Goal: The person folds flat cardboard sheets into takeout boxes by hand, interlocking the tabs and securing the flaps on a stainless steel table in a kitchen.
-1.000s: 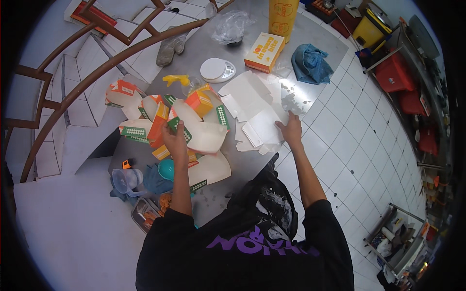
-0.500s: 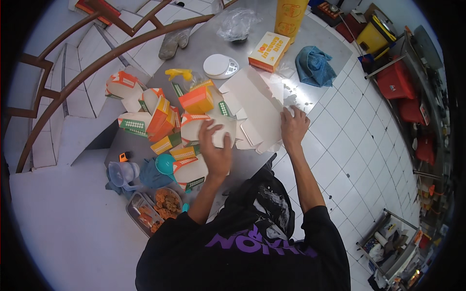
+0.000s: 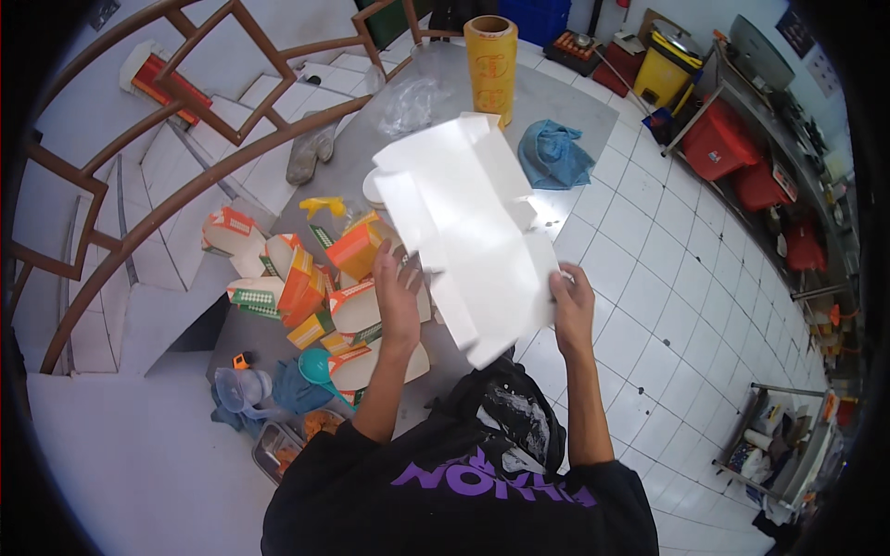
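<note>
An unfolded white cardboard food box (image 3: 477,236) is held up, tilted, above the grey metal table. My right hand (image 3: 573,304) pinches its right edge, with the thumb on the white inner face. My left hand (image 3: 399,298) is beside the box's left flaps with its fingers apart; I see no grip on the card. Left of that hand lies a heap of folded orange, yellow and green paper food boxes (image 3: 301,278). The raised card hides most of a white kitchen scale (image 3: 372,189) and whatever lies behind it.
At the back stand a yellow roll of wrap (image 3: 490,69), a clear plastic bag (image 3: 408,104) and a blue cloth (image 3: 554,154). A turquoise scoop (image 3: 318,366), a clear jug (image 3: 239,391) and a metal tray of fried food (image 3: 271,448) are near left. A brown railing (image 3: 199,170) curves beyond the table.
The white box blank has risen off the table, lifted and tilted by my right hand. My left hand has moved from over the folded boxes to its left side. The view has shifted.
</note>
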A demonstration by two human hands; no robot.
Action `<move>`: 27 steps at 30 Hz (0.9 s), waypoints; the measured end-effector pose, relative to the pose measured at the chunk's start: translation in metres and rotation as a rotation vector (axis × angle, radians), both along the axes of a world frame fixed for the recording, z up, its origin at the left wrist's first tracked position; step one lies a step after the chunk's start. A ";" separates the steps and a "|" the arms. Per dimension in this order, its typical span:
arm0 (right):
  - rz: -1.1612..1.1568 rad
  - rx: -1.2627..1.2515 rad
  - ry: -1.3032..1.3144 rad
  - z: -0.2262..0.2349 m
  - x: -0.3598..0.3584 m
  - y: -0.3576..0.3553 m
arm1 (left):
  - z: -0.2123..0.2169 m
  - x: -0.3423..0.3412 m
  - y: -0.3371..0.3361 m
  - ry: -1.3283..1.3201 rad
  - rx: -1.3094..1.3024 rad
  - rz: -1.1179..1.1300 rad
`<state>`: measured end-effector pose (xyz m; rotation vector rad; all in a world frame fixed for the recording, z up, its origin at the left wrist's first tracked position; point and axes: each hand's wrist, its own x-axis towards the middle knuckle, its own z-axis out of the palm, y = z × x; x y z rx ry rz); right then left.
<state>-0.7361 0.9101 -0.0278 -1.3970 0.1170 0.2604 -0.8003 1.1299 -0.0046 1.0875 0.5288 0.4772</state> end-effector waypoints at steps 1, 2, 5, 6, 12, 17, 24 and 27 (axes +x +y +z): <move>0.014 -0.019 0.023 0.006 -0.012 -0.013 | 0.009 0.001 0.000 -0.058 -0.082 -0.101; 0.027 -0.041 0.048 0.008 -0.023 -0.027 | 0.013 0.001 -0.001 -0.113 -0.167 -0.203; 0.162 -0.263 0.060 0.014 -0.051 -0.068 | 0.027 0.013 -0.019 -0.220 -0.243 -0.393; 0.193 -0.293 0.046 0.013 -0.057 -0.082 | 0.036 0.014 -0.030 -0.239 -0.244 -0.438; -0.076 -0.407 -0.216 0.084 -0.068 -0.108 | 0.029 0.015 -0.088 -0.063 0.050 -0.670; -0.334 -0.119 -0.297 0.113 -0.079 -0.128 | 0.047 0.016 -0.111 -0.115 0.139 -0.772; -0.468 -0.052 -0.271 0.114 -0.086 -0.133 | 0.070 0.020 -0.120 -0.247 0.267 -1.023; -0.534 -0.020 -0.271 0.114 -0.087 -0.122 | 0.075 0.027 -0.121 -0.264 0.316 -1.032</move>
